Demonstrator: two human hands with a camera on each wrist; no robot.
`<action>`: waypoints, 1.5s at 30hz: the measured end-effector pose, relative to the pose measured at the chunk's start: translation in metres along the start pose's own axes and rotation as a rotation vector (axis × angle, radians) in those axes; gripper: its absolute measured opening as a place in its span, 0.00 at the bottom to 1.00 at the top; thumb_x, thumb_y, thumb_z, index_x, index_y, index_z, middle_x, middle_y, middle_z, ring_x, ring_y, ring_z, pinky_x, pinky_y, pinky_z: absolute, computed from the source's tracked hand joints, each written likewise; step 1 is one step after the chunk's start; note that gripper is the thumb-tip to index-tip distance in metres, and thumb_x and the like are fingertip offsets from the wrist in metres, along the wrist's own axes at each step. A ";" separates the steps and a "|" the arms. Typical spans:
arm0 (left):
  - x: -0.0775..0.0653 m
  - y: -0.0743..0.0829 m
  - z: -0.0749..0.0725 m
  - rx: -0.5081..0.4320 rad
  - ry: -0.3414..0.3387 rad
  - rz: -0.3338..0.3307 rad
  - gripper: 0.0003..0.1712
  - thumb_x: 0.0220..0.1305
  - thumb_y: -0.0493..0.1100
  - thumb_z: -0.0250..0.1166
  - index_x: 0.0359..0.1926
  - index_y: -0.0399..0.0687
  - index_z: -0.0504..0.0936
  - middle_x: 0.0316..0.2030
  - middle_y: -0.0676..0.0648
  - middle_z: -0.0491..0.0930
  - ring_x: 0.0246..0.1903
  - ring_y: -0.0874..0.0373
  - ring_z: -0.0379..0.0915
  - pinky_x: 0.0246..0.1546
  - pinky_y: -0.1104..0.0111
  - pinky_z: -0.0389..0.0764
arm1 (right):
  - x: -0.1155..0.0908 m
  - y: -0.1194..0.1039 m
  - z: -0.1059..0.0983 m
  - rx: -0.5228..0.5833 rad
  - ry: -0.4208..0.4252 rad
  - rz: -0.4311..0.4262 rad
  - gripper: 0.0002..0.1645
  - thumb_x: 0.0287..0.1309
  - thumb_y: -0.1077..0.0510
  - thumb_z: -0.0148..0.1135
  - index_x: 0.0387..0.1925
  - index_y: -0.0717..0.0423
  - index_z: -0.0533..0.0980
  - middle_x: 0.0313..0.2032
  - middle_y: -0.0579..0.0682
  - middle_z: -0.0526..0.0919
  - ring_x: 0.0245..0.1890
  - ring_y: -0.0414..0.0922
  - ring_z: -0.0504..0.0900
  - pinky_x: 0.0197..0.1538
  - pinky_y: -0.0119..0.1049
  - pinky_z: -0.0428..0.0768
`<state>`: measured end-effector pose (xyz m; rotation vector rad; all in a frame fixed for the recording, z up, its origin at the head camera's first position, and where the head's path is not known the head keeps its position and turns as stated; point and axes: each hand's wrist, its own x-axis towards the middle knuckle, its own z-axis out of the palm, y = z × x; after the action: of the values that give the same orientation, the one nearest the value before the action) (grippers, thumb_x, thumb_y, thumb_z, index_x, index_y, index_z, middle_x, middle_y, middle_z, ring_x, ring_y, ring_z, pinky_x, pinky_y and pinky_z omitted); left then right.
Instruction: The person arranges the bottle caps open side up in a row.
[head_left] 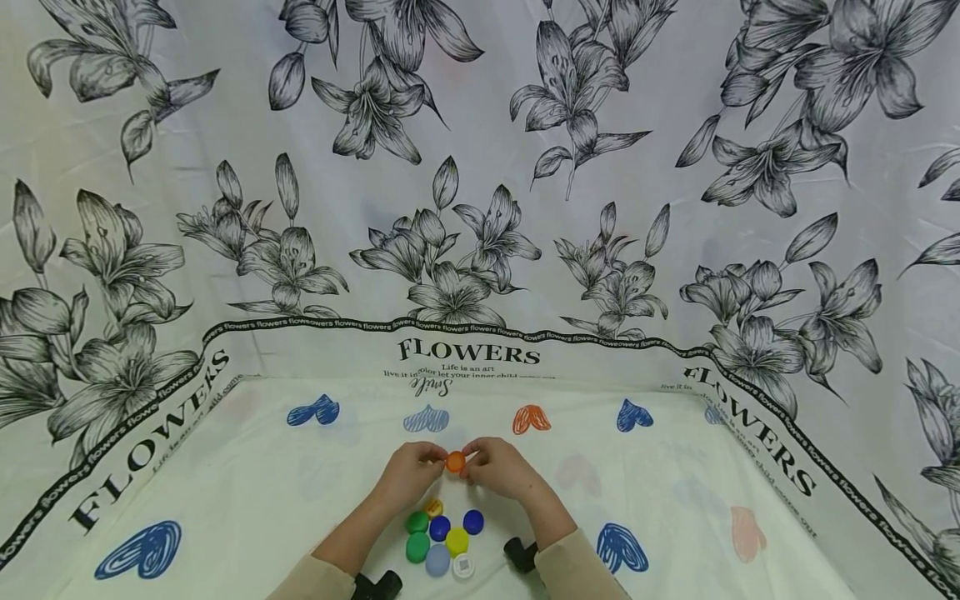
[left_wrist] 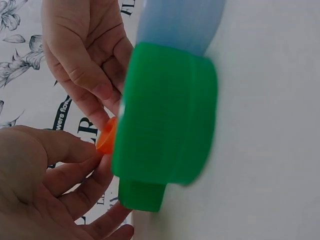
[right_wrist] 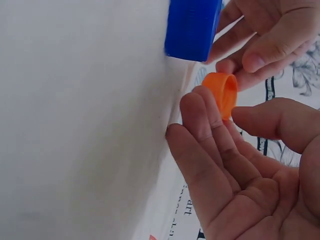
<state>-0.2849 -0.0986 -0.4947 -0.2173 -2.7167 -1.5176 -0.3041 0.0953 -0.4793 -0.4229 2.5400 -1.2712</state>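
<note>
We see left hand and right hand close together, fingertips of both pinching the orange cap. We have it past a cluster on the white cloth: two green caps, two dark blue caps, light blue cap, yellow cap, amber cap, white cap.

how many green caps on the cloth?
2. One green cap lies left of a dark blue cap; the second green cap is just below it in the head view, beside the light blue cap. Hidden ones can't be ruled out.
</note>
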 end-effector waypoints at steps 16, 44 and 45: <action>-0.001 -0.004 0.000 0.080 -0.133 -0.001 0.16 0.66 0.36 0.67 0.53 0.32 0.83 0.45 0.41 0.84 0.36 0.53 0.74 0.41 0.60 0.81 | -0.004 -0.005 0.000 -0.072 -0.149 0.019 0.24 0.67 0.61 0.63 0.63 0.55 0.78 0.39 0.47 0.80 0.37 0.47 0.77 0.41 0.43 0.77; -0.004 0.001 -0.004 0.091 -0.034 -0.069 0.13 0.69 0.40 0.66 0.51 0.38 0.85 0.44 0.46 0.82 0.39 0.53 0.75 0.44 0.58 0.81 | -0.012 -0.010 -0.012 -0.125 -0.133 0.011 0.32 0.69 0.52 0.63 0.71 0.57 0.71 0.47 0.51 0.81 0.37 0.47 0.80 0.50 0.53 0.79; -0.004 0.002 -0.004 0.087 -0.033 -0.076 0.13 0.69 0.40 0.66 0.50 0.39 0.85 0.43 0.47 0.82 0.38 0.54 0.75 0.43 0.59 0.81 | -0.012 -0.009 -0.015 -0.127 -0.128 0.006 0.32 0.69 0.52 0.64 0.71 0.57 0.71 0.47 0.52 0.81 0.37 0.47 0.81 0.50 0.52 0.79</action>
<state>-0.2806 -0.1017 -0.4917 -0.1394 -2.8406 -1.4210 -0.2966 0.1051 -0.4619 -0.5053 2.5193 -1.0488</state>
